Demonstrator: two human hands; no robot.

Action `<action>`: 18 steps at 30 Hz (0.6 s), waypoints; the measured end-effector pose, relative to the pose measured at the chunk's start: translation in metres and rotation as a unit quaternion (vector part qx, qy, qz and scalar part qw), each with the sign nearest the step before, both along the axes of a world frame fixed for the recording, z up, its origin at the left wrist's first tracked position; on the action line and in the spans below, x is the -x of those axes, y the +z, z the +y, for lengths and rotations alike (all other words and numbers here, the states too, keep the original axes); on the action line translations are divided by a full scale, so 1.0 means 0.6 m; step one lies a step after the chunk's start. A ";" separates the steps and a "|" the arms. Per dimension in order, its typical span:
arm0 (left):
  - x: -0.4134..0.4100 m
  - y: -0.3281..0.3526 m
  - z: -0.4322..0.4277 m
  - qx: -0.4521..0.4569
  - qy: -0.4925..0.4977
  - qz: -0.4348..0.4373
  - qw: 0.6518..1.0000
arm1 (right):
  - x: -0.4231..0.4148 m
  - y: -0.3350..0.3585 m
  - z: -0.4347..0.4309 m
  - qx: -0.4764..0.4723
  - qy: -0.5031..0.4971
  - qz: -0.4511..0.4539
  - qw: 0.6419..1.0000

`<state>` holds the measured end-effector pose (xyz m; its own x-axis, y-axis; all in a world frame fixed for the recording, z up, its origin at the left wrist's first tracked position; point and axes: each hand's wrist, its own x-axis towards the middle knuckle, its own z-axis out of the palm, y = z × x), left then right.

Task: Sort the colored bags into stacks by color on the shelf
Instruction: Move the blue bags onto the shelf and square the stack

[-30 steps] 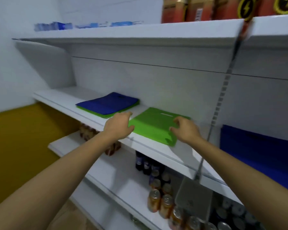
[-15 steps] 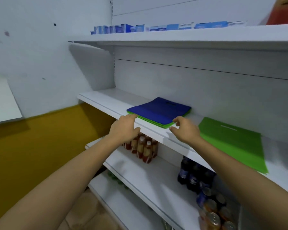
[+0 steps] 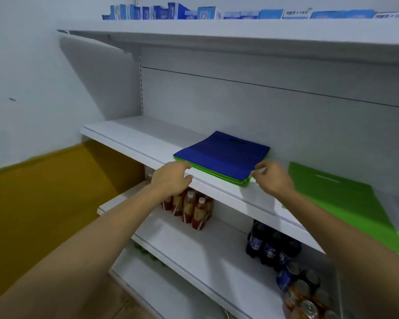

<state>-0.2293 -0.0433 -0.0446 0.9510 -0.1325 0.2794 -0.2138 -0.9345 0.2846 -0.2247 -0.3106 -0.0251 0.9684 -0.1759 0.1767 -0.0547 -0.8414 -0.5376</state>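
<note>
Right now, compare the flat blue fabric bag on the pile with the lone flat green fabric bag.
The blue bag tops a pile of green bags; the lone green bag lies directly on the white shelf. The left hand and right hand are at the blue bag's front corners; neither touches the lone green bag. Both lie flat, with a handle slot.

lone green bag (image 3: 346, 203): right edge cuts it | boxes (image 3: 171, 13): print unreadable

Blue bag (image 3: 221, 155) matt cloth; shelf (image 3: 134, 137) smooth white; cans (image 3: 309, 306) glossy metal
</note>
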 end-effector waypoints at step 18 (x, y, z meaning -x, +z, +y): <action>-0.275 -0.023 -0.053 0.053 -0.098 0.022 0.994 | -0.210 -0.057 -0.049 -0.073 -0.112 0.054 0.990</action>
